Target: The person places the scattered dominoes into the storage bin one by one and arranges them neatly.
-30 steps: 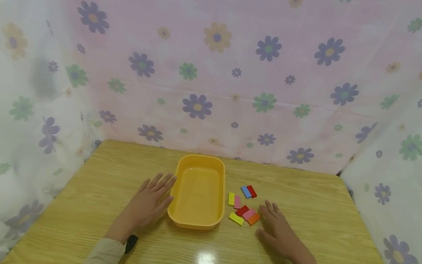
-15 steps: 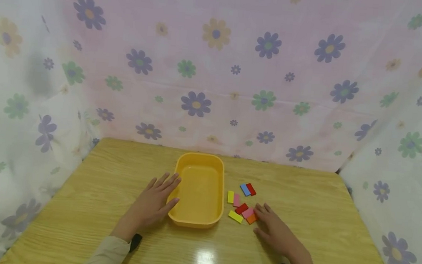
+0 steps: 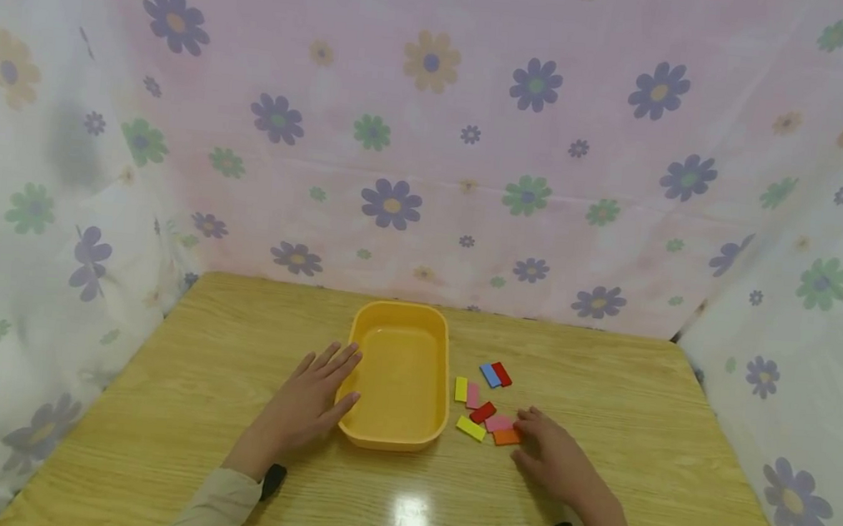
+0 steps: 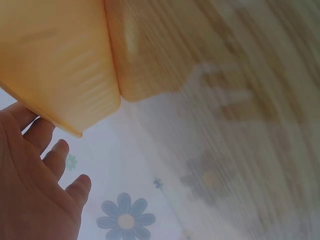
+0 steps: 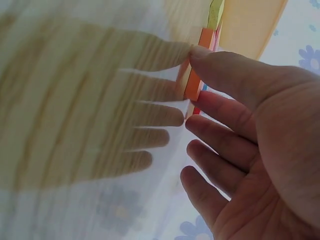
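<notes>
The yellow tub sits below centre, the left hand loose and straight-fingered at its left rim. Lower right, the right hand touches the orange block, which has just swivelled, seemingly being worked; whether pinched, I cannot tell.

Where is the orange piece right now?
In the head view, the orange piece lies right of the tray, just below a pink piece and at the fingertips of the right hand.
</notes>
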